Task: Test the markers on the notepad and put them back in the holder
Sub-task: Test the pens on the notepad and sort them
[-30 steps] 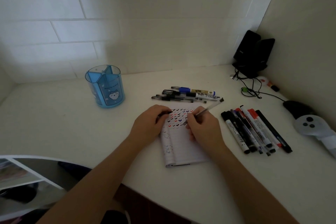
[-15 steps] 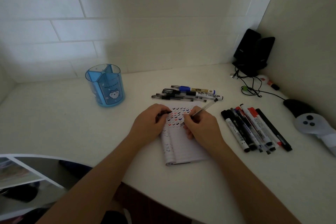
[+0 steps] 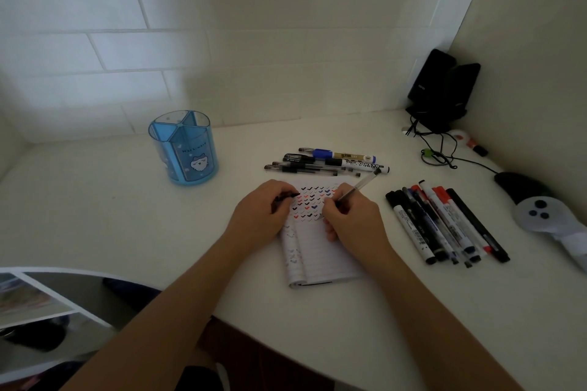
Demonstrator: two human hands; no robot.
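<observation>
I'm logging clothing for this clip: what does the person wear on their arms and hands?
Nothing visible. The left hand and right hand are bare: no gloves, and no ring can be made out. The left forearm and right forearm are bare to the picture's edge, with no sleeve, cuff, watch or strap in view.

A lined notepad point(image 3: 320, 251) lies open at frame centre, its top rows filled with red, blue and black ticks. A clear pen point(image 3: 359, 189) slants over it, tip down toward the page. More pens point(image 3: 327, 162) lie side by side just above, markers point(image 3: 444, 225) in a row at right. The blue holder point(image 3: 184, 149) stands upright at upper left.
</observation>
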